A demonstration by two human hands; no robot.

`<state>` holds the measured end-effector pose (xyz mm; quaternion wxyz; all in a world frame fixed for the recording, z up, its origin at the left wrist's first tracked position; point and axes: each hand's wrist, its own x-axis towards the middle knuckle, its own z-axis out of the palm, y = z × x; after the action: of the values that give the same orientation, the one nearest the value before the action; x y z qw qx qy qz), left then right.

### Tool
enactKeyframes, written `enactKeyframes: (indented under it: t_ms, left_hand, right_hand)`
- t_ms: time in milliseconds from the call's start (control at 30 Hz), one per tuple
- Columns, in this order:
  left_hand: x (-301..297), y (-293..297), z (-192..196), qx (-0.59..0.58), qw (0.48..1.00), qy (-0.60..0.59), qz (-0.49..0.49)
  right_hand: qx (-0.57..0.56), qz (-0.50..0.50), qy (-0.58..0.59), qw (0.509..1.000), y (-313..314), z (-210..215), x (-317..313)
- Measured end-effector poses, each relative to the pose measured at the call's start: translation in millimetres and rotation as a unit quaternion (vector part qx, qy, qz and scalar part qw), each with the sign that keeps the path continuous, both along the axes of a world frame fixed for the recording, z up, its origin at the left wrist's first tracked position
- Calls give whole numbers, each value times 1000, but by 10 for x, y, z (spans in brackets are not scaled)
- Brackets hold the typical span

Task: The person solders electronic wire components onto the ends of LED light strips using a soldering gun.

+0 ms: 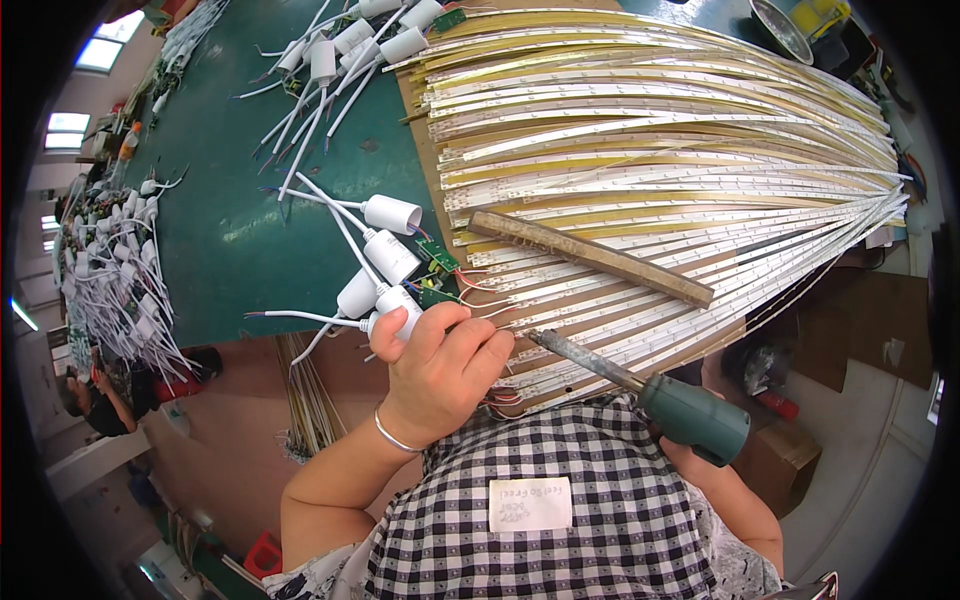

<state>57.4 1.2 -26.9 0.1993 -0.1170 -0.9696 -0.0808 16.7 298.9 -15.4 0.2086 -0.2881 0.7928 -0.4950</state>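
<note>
A person in a black-and-white checked apron (530, 440) works at a green table (240, 230), seen from above. Pale light strips (600, 125) lie side by side over brown cardboard, covering the table's right half and drawing together at their far right ends. A narrow wooden bar (590, 258) rests slantwise across them.

The left hand (440, 370) is at the strips' near left ends, fingers bent and bunched beside thin wires; their tips are hidden, so what they pinch cannot be told. The right hand (685, 458) is closed around the green handle of a soldering iron (695, 415), though most of its fingers are out of sight. The iron's tip points left, just beside the left hand.

Near the left hand, white cylindrical housings (392, 257) with white cables lie in a cluster; green circuit boards (438, 262) sit outside them, at their open ends. More housings are heaped at far left.

Of the containers, a round metal dish (782, 30) stands at top right, a cardboard box (775, 465) at lower right, and a red bin (265, 553) at lower left. Their contents cannot be made out.
</note>
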Motion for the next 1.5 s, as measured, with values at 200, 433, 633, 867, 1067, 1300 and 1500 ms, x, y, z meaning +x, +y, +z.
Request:
enactKeyframes:
  t_ms: [200, 433, 633, 867, 1067, 1300, 1500]
  left_hand:
    - [2, 3, -1, 0, 1000, -2, 1]
    - [-2, -3, 8, 0, 1000, -5, -3]
    - [8, 3, 33, -4, 1000, -17, 3]
    - [-7, 9, 63, -1, 1000, -25, 7]
    - [-20, 71, 79, 18, 999, -30, 31]
    - [-29, 52, 50, 32, 998, -42, 20]
    - [-58, 56, 47, 35, 999, -33, 13]
  right_hand:
    - [8, 9, 54, 998, -15, 8, -19]
    - [-2, -22, -6, 1000, 0, 36, 9]
    - [36, -57, -83, 994, 127, -62, 85]
    - [21, -67, -93, 993, 128, -75, 113]
    - [42, -63, -97, 992, 94, -57, 81]
    - [19, -47, -86, 995, 60, -10, 45]
    - [36, 14, 54, 998, -27, 68, -26]
